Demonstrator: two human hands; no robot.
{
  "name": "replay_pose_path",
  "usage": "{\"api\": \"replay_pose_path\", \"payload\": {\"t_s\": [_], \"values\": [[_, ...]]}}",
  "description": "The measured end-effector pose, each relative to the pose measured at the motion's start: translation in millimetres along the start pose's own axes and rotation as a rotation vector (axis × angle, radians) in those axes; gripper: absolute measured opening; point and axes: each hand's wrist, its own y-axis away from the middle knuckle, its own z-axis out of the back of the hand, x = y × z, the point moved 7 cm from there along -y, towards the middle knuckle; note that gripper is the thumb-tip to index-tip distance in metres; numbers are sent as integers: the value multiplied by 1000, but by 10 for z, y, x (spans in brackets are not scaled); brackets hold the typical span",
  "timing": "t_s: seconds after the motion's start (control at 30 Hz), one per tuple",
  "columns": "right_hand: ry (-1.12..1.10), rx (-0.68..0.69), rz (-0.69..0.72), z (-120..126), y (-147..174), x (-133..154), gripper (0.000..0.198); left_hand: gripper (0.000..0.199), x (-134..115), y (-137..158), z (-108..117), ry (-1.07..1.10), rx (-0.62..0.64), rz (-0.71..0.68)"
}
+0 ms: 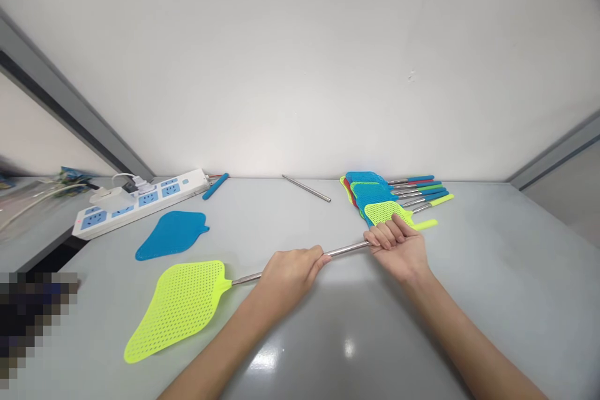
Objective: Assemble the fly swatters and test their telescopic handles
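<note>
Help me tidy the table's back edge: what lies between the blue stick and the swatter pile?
A loose metal rod lies between the blue stick and the swatter pile, touching neither, as the head view shows.

Illumination is bright and diffuse across the wall point(300, 62). Glare spots on the grey table point(487, 300) indicate overhead light. The perforations of the yellow-green swatter point(180, 300) resolve clearly. Clutter point(30, 200) at the left edge is blurred; the lower-left corner is pixelated; the upper-right corner darkens.
</note>
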Motion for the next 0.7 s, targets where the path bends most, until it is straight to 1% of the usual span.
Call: {"api": "replay_pose_path", "payload": {"t_s": [0.1, 0.2, 0.27, 0.33, 0.43, 0.5, 0.57, 0.63, 0.7], "values": [[9, -14, 20, 44, -30, 45, 40, 37, 8, -8, -72, 35, -4, -14], [-16, -69, 82, 170, -96, 205, 37, 33, 64, -20, -109, 74, -28, -16], [-51, -105, 150, 265, -136, 346, 34, 33, 131, -31, -90, 67, -47, 10], [-74, -124, 168, 326, -161, 424, 32, 33, 185, -41, -49, 44, -59, 35], [-91, -87, 197, 293, -154, 458, 30, 32, 216, -46, 11, 9, -68, 54], [-81, -38, 218, 208, -127, 434, 27, 31, 207, -43, 44, -2, -92, 58], [-64, -5, 199, 127, -98, 348, 23, 32, 172, -38, 60, -2, -121, 44], [-58, 26, 136, 71, -75, 196, 21, 33, 112, -32, 51, -4, -141, 9], [-57, 43, 32, 60, -55, -11, 22, 33, 48, -27, 26, -17, -153, -28]]}}
